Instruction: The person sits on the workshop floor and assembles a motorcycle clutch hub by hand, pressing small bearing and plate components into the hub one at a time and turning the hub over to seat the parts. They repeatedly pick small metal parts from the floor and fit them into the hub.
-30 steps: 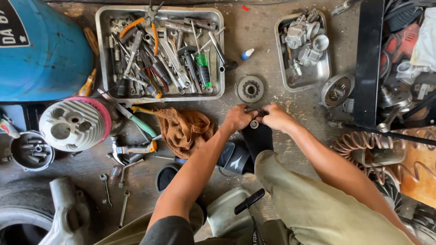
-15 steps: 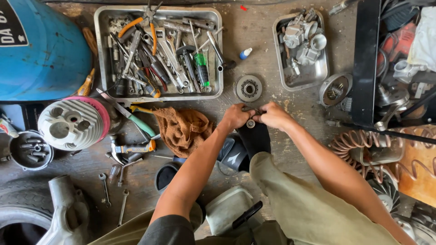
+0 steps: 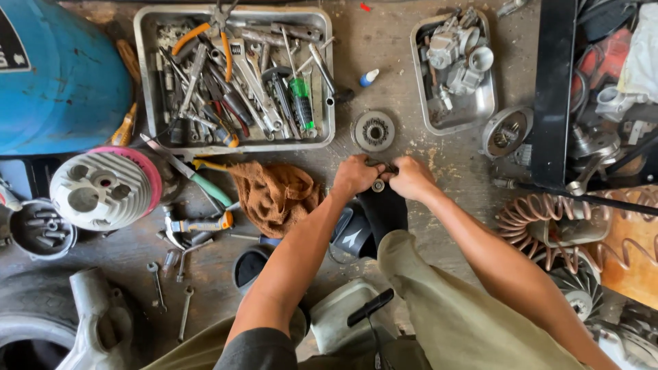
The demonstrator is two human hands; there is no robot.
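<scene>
Both my hands on small metal part [image 3: 379, 179], dead centre on floor, just near side of round gear [image 3: 374, 130]. Left hand [image 3: 356, 176] fingers clamped on left end, right hand [image 3: 410, 178] on right; part's long axis left-right.

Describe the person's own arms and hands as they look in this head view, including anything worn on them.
Both forearms are bare, with no gloves, watch or rings visible on the left hand or the right hand. A short dark grey sleeve covers the left upper arm. The right arm shows no sleeve before it leaves the picture.
</scene>
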